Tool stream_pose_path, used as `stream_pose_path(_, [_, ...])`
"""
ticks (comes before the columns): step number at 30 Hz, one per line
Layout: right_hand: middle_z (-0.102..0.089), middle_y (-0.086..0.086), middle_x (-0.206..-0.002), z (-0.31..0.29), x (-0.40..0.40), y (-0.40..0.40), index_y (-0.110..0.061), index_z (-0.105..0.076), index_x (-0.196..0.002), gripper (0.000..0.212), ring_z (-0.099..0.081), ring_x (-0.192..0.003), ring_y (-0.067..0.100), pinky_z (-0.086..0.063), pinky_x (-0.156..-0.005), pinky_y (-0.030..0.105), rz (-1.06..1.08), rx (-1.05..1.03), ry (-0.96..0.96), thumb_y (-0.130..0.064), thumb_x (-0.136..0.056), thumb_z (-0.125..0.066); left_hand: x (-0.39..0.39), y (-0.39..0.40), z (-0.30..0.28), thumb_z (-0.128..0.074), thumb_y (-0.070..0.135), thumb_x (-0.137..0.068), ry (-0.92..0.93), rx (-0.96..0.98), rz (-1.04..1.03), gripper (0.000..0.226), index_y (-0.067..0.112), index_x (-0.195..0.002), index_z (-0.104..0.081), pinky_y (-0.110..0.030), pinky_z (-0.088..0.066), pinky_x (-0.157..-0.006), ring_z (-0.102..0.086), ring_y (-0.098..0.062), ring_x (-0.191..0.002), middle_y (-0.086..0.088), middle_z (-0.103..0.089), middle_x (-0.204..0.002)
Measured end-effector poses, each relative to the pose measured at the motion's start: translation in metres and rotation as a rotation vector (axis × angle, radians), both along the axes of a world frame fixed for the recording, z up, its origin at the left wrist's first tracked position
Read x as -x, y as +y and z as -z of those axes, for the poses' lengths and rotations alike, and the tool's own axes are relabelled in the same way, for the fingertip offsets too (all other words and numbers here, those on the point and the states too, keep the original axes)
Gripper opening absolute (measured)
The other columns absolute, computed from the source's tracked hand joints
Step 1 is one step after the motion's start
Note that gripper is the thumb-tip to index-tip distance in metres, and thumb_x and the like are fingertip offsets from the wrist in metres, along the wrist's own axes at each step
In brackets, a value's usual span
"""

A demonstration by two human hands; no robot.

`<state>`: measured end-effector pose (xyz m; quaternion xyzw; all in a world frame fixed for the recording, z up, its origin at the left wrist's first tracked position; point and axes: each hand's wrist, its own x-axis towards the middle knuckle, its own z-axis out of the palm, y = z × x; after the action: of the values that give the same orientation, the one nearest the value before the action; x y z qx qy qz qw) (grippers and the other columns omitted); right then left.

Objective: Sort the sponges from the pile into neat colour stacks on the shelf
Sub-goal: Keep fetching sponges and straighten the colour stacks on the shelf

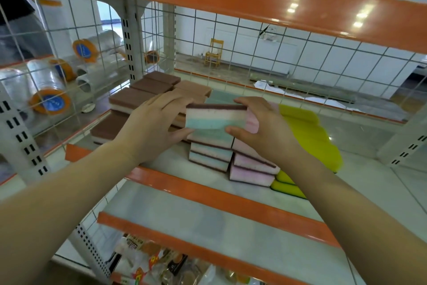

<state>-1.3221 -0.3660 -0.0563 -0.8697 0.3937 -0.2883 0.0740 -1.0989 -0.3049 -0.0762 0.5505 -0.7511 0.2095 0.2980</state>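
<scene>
— Which step is this?

— Placing, I'd say. The left hand [152, 127] and the right hand [261, 127] hold a bundle of sponges [215, 118] between them, one at each end, thumbs on the near face and fingers curled over the far edge. Both grips are clasped on that bundle; neither is released.

— Which colour?

— Mostly blue-green, though the right end looks pink (it may be a separate pink sponge under the right hand; I cannot tell). The bundle sits just above, perhaps touching, the blue-green stack [211, 157] near the front of the shelf [184, 183].

— And the other colours?

— The pink stack [251, 169] stands touching the blue-green one on its right, yellow-green sponges [309, 137] lie further right, and brown sponges [129, 100] lie to the far left.

— So the next move?

— Probably lowering the bundle squarely onto the blue-green stack, edges lined up, then letting go without nudging the pink stack beside it. If a pink one is in there, it belongs on the right-hand stack.
</scene>
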Motion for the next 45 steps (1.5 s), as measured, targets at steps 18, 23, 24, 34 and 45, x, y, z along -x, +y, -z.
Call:
stream_pose_path(18, [-0.052,0.012,-0.132,0.019,-0.005,0.009,-0.009,-0.046,-0.135,0.091,-0.052,-0.118,0.032,-0.047,-0.092,0.042,-0.084,0.312,0.286,-0.029,-0.057,-0.088,-0.013,-0.007,-0.019,-0.064,0.03,-0.084,0.29,-0.411,-0.006,0.024,0.01,-0.095,-0.068,-0.008,-0.035,-0.059,-0.049,0.0,-0.065,0.015,-0.054,-0.07])
stream_pose_path(23, [-0.054,0.013,-0.129,0.024,-0.008,0.012,-0.008,-0.046,-0.135,0.092,-0.056,-0.115,0.033,-0.046,-0.094,0.042,-0.08,0.305,0.32,-0.028,-0.056,-0.088,-0.015,-0.005,-0.018,-0.062,0.028,-0.087,0.323,-0.514,0.025,0.006,0.031,-0.087,-0.067,-0.011,-0.041,-0.063,-0.056,0.003,-0.071,0.019,-0.058,-0.074])
stream_pose_path(24, [-0.056,0.014,-0.127,0.024,-0.008,0.012,-0.007,-0.047,-0.133,0.09,-0.058,-0.112,0.033,-0.047,-0.092,0.043,-0.082,0.315,0.322,-0.027,-0.056,-0.088,-0.015,-0.005,-0.017,-0.061,0.028,-0.087,0.323,-0.528,0.038,0.01,0.038,-0.084,-0.064,-0.009,-0.041,-0.061,-0.056,0.007,-0.07,0.021,-0.057,-0.074])
stream_pose_path(34, [-0.043,0.007,-0.138,0.027,-0.016,0.025,-0.011,-0.03,-0.144,0.083,-0.041,-0.126,0.023,-0.031,-0.105,0.029,-0.107,0.127,0.366,-0.039,-0.077,-0.07,-0.027,-0.001,-0.007,-0.051,0.06,-0.08,0.404,-0.519,-0.196,0.045,0.03,-0.113,-0.058,-0.028,-0.043,-0.08,-0.053,-0.009,-0.091,0.013,-0.056,-0.092])
stream_pose_path(45, [-0.04,0.003,-0.122,0.049,-0.015,0.038,-0.014,-0.039,-0.137,0.073,-0.039,-0.111,0.019,-0.032,-0.1,0.028,-0.138,0.091,0.494,-0.047,-0.077,-0.063,-0.028,0.007,0.017,-0.054,0.029,-0.09,0.34,-0.477,-0.212,0.02,0.019,-0.103,-0.065,-0.028,-0.044,-0.08,-0.053,-0.011,-0.087,0.006,-0.063,-0.096])
